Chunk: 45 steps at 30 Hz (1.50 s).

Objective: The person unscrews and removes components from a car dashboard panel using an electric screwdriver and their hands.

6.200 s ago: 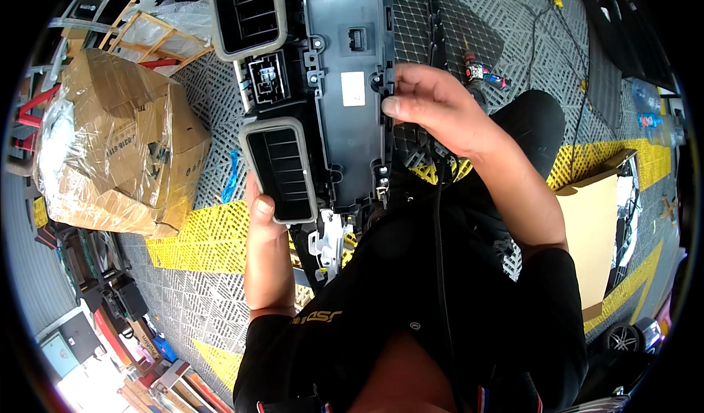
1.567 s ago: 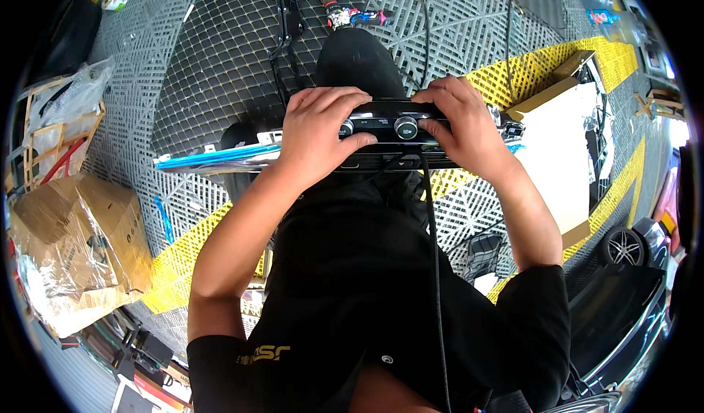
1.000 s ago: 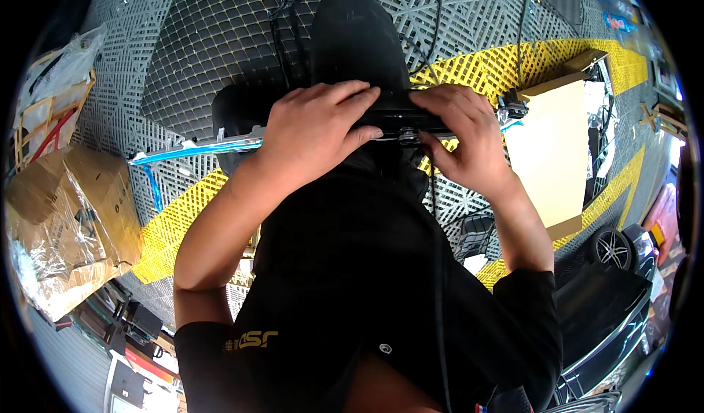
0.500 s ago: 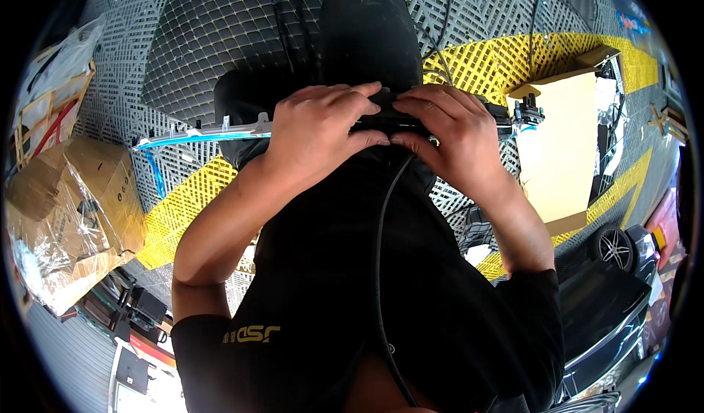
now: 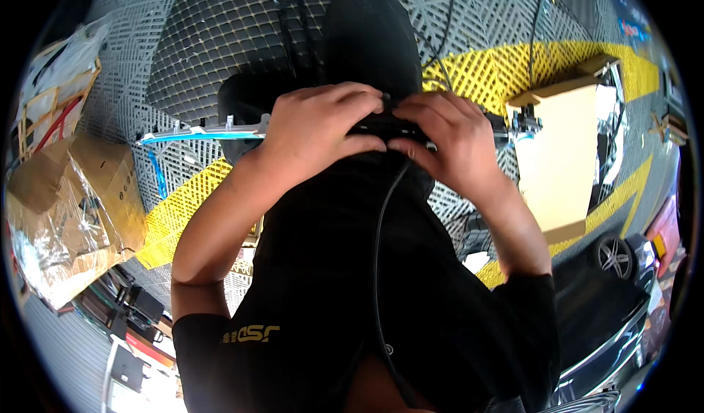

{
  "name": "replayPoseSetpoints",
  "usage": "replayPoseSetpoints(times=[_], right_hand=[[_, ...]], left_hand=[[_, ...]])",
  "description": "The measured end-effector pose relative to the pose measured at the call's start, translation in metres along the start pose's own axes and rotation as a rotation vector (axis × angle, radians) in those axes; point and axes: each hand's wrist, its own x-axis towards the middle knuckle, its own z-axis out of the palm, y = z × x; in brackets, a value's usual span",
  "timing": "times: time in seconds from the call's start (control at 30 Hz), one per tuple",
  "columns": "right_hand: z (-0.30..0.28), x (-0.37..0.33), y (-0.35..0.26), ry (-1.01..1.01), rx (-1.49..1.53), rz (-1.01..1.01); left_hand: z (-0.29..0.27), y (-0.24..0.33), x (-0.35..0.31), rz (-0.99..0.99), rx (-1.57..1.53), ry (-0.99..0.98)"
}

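A long, narrow trim strip lies crosswise over my lap, silvery with a blue edge on its left part and black toward the right. My left hand grips its black middle, thumb on the near side and fingers over the far side. Close by, my right hand holds the same strip in the same way, a small gap between the two sets of fingertips. Small clips and a dark bracket stick out at the strip's right end. Between my hands the strip's details are too dark to make out.
To the left stands a cardboard box wrapped in clear film. An open carton is at the right, with a dark car beyond it. A quilted black mat covers part of the grey and yellow grid floor. Black cables run across the floor.
My hands stay on the strip at nearly the same place, with only slight finger shifts. The whole view has moved a little.
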Motion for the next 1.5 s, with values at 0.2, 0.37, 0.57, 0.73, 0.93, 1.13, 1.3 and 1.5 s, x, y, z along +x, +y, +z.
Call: replayPoseSetpoints(times=[0.2, 0.37, 0.57, 0.73, 0.93, 1.13, 1.3, 1.5], right_hand=[[-0.012, -0.002, -0.003, -0.018, -0.096, 0.034], [-0.012, -0.001, 0.004, -0.086, -0.078, 0.009], [-0.025, 0.026, 0.013, -0.132, -0.097, -0.195], [-0.048, 0.073, 0.005, -0.151, -0.076, -0.481], [-0.055, 0.16, -0.034, -0.032, -0.148, -0.894], [-0.126, 0.21, -0.076, 0.045, 0.042, -1.151], [-0.178, 0.224, -0.052, 0.075, 0.227, -1.453], [-0.15, 0.251, -0.097, -0.015, 0.59, -1.213]], left_hand=[[-0.027, -0.023, -0.014, -0.131, 0.031, -0.319], [-0.034, -0.037, -0.042, -0.241, -0.096, -0.277], [-0.012, -0.034, -0.089, -0.346, -0.01, 0.036], [-0.033, 0.005, -0.103, -0.451, 0.002, 0.204], [-0.049, 0.012, -0.134, -0.573, 0.144, 0.444], [-0.074, 0.028, -0.168, -0.836, 0.353, 0.731], [-0.085, 0.032, -0.214, -1.026, 0.568, 0.794], [-0.081, 0.053, -0.245, -1.182, 0.872, 0.777]])
